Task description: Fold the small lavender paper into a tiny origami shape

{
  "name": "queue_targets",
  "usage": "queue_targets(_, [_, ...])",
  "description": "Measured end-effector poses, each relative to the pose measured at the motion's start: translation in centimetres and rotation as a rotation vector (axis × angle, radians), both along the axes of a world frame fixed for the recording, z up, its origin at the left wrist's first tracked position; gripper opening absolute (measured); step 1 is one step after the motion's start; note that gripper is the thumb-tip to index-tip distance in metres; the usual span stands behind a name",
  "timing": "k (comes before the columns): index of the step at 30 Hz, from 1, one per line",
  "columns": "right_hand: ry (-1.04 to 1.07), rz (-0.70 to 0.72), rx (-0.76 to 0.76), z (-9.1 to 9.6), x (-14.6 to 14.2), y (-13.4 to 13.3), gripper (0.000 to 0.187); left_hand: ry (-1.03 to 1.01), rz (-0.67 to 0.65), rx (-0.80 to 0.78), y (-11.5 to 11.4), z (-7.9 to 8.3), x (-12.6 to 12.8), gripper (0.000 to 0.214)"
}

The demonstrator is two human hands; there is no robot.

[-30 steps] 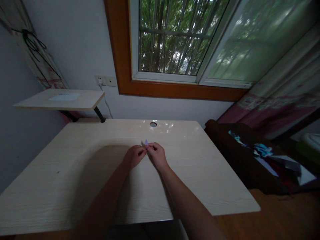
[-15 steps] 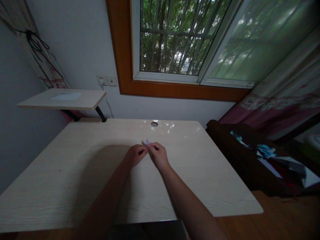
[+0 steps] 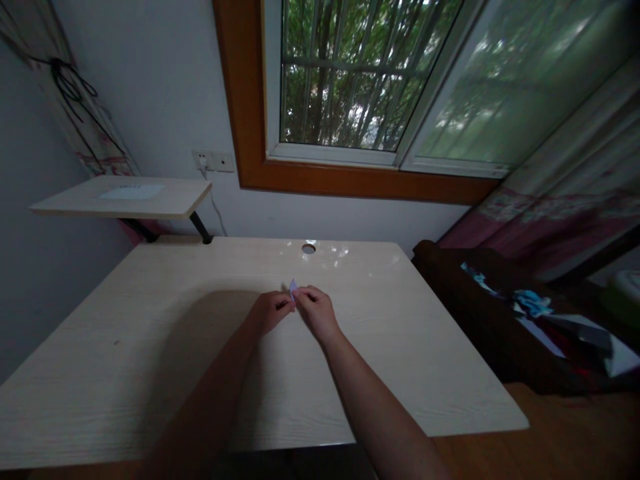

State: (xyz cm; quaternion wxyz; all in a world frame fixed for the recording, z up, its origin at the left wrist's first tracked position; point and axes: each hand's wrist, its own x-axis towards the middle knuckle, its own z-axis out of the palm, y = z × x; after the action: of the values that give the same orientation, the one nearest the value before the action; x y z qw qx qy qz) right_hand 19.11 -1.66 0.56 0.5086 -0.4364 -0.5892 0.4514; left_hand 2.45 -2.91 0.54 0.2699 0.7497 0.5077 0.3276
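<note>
My left hand [image 3: 269, 311] and my right hand [image 3: 316, 310] meet over the middle of a pale wooden desk [image 3: 150, 347]. Both pinch a tiny folded piece of pale purple paper [image 3: 293, 287], whose tip pokes up between the fingertips. The fingers of both hands are curled closed around it. Most of the paper is hidden by the fingers.
A cable hole [image 3: 309, 249] sits near the desk's far edge. A small raised shelf [image 3: 125, 197] stands at the back left. A wall socket [image 3: 213, 161] and a window [image 3: 350, 73] are behind. A dark sofa [image 3: 500, 313] with scattered papers is at the right.
Both hands have stayed pinched together on the paper in the same spot, with only small finger shifts. The view has drifted slightly.
</note>
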Motion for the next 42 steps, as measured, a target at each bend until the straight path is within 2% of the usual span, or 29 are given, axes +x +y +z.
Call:
queue_targets(22, [0.028, 0.011, 0.015, -0.37, -0.34, 0.36, 0.019, -0.01, -0.006, -0.024, 0.25, -0.17, -0.34, 0.023])
queue_targets(32, [0.05, 0.02, 0.021, -0.65, -0.46, 0.55, 0.015, 0.013, -0.018, -0.045, 0.06, 0.72, -0.26, 0.026])
queue_targets(42, [0.061, 0.026, 0.019, -0.6, -0.46, 0.54, 0.016, 0.013, -0.017, -0.042, 0.26, 0.17, -0.45, 0.024])
